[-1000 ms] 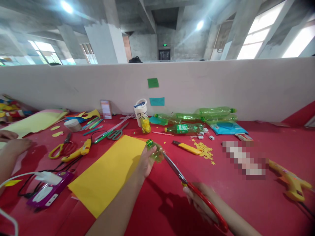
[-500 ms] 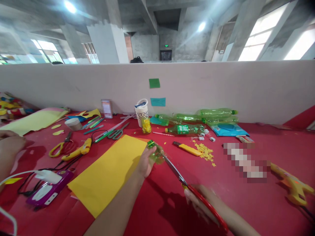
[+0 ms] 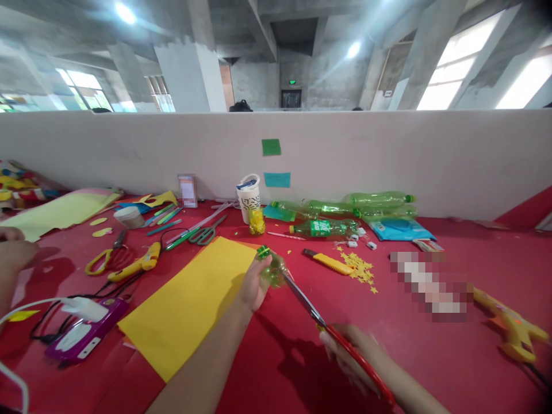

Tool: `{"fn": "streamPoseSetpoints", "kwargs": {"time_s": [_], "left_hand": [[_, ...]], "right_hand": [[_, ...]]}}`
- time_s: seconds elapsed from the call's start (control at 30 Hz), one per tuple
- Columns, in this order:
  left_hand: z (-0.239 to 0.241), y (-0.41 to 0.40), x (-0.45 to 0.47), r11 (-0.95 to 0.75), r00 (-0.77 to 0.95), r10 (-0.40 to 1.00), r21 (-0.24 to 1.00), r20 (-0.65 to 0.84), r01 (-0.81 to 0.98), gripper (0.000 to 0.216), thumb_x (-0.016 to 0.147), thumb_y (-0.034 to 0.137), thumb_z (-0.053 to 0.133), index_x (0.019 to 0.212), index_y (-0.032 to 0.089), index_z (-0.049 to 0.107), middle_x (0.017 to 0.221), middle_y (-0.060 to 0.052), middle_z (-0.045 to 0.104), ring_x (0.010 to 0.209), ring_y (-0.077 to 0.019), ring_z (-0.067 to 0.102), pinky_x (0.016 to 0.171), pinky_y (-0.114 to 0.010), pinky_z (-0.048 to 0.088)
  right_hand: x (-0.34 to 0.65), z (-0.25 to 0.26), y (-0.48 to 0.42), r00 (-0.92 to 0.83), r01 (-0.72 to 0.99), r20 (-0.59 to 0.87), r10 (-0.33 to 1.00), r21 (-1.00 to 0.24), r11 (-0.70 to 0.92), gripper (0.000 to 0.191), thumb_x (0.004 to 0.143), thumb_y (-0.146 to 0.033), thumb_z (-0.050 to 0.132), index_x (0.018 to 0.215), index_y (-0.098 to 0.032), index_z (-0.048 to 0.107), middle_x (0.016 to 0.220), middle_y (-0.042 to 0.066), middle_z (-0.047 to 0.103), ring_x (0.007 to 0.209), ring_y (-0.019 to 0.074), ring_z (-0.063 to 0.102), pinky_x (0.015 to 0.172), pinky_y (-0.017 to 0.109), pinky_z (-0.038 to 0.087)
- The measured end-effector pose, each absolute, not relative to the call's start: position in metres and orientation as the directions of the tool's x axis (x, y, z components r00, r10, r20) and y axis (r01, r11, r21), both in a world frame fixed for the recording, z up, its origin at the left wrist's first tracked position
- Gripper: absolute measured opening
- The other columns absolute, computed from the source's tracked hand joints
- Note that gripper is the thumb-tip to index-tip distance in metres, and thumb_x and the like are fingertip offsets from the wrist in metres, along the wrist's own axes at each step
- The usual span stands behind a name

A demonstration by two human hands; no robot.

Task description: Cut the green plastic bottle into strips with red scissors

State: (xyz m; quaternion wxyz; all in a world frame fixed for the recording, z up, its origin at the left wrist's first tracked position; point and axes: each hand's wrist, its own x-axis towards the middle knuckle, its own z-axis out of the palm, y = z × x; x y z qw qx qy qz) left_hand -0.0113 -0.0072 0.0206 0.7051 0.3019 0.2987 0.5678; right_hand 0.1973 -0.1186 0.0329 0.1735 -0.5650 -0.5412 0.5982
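My left hand (image 3: 254, 286) is closed around the green top of a plastic bottle (image 3: 271, 267), cap end pointing away, just above the red table. My right hand (image 3: 351, 356) grips the red handles of a pair of scissors (image 3: 332, 330). The scissors' steel blades reach up and left into the cut edge of the bottle piece. A large yellow paper sheet (image 3: 194, 299) lies flat to the left of my left forearm.
Green bottles (image 3: 345, 210) lie by the white partition, beside a paper cup (image 3: 248, 198), a yellow box cutter (image 3: 328, 261) and yellow paper stars (image 3: 360, 267). Glue guns lie at left (image 3: 138, 264) and right (image 3: 511, 328). Another person's hand (image 3: 15, 253) rests at far left near yellow-handled scissors (image 3: 106, 259).
The scissors and my right hand shifted slightly up and left toward the bottle piece. The other person's hand at the far left drew back a little.
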Motion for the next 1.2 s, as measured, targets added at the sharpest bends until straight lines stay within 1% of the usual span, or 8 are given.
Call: {"fn": "streamPoseSetpoints", "kwargs": {"time_s": [0.27,0.5,0.63,0.77,0.9,1.0,1.07,1.2], "left_hand": [[0.022,-0.013,-0.005,0.184,0.201,0.976,0.796,-0.08,-0.576,0.02,0.077,0.026,0.063,0.091,0.017,0.052,0.078,-0.003,0.066,0.066,-0.0164,0.062,0.06,-0.03,0.048],[0.018,-0.014,-0.004,0.198,0.186,0.977,0.785,-0.108,-0.586,0.02,0.077,0.028,0.064,0.09,0.017,0.053,0.077,-0.002,0.065,0.064,-0.0139,0.061,0.058,-0.026,0.046],[0.018,-0.012,-0.004,0.215,0.188,0.974,0.766,-0.125,-0.606,0.023,0.077,0.034,0.065,0.089,0.017,0.054,0.078,-0.003,0.066,0.065,-0.0145,0.061,0.059,-0.027,0.047],[0.019,-0.009,-0.003,0.285,0.172,0.959,0.755,-0.227,-0.59,0.035,0.074,0.046,0.065,0.087,0.016,0.056,0.073,-0.004,0.066,0.059,-0.0163,0.061,0.051,-0.027,0.045],[0.017,-0.01,-0.002,0.19,0.1,0.982,0.778,-0.162,-0.599,0.029,0.074,0.038,0.068,0.091,0.017,0.056,0.076,-0.001,0.066,0.062,-0.0131,0.061,0.058,-0.025,0.047],[0.015,-0.012,0.0,0.191,0.143,0.981,0.799,-0.132,-0.571,0.028,0.076,0.038,0.066,0.093,0.017,0.057,0.077,-0.002,0.067,0.063,-0.0137,0.062,0.06,-0.026,0.048],[0.015,-0.012,0.001,0.203,0.158,0.978,0.803,-0.138,-0.56,0.029,0.076,0.04,0.066,0.092,0.017,0.058,0.077,-0.003,0.067,0.065,-0.0151,0.063,0.06,-0.027,0.048],[0.013,-0.011,0.001,0.192,0.078,0.981,0.792,-0.18,-0.579,0.033,0.074,0.046,0.066,0.091,0.017,0.062,0.083,-0.005,0.069,0.077,-0.0189,0.065,0.064,-0.028,0.05]], "right_hand": [[0.199,0.043,-0.121,-0.371,0.338,-0.446,0.814,-0.882,-0.329,0.054,0.08,-0.073,0.043,0.07,-0.02,0.044,0.047,-0.01,0.033,0.038,0.0048,0.03,0.037,0.017,0.026],[0.193,0.031,-0.117,-0.24,0.415,-0.472,0.848,-0.84,-0.35,0.056,0.075,-0.074,0.05,0.061,-0.02,0.041,0.044,-0.008,0.033,0.038,0.0054,0.03,0.037,0.018,0.02],[0.191,0.027,-0.115,-0.21,0.45,-0.444,0.871,-0.835,-0.316,0.053,0.077,-0.068,0.053,0.058,-0.02,0.039,0.048,-0.006,0.035,0.043,0.0062,0.032,0.039,0.018,0.02],[0.191,0.023,-0.115,-0.223,0.448,-0.416,0.881,-0.847,-0.286,0.051,0.077,-0.063,0.056,0.057,-0.02,0.039,0.048,-0.007,0.033,0.044,0.006,0.031,0.04,0.019,0.019],[0.196,0.024,-0.12,-0.244,0.362,-0.472,0.847,-0.855,-0.372,0.048,0.081,-0.067,0.048,0.066,-0.021,0.042,0.046,-0.01,0.029,0.039,0.0055,0.026,0.036,0.018,0.02],[0.2,0.032,-0.123,-0.315,0.336,-0.437,0.842,-0.881,-0.331,0.048,0.084,-0.066,0.044,0.072,-0.019,0.045,0.052,-0.009,0.033,0.042,0.0052,0.029,0.039,0.017,0.024],[0.2,0.037,-0.123,-0.363,0.352,-0.435,0.824,-0.883,-0.311,0.05,0.085,-0.068,0.041,0.071,-0.019,0.044,0.05,-0.009,0.031,0.041,0.005,0.028,0.038,0.017,0.024],[0.197,0.035,-0.118,-0.288,0.405,-0.474,0.832,-0.848,-0.343,0.053,0.078,-0.072,0.046,0.064,-0.021,0.041,0.045,-0.01,0.032,0.035,0.0051,0.029,0.034,0.017,0.023]]}}
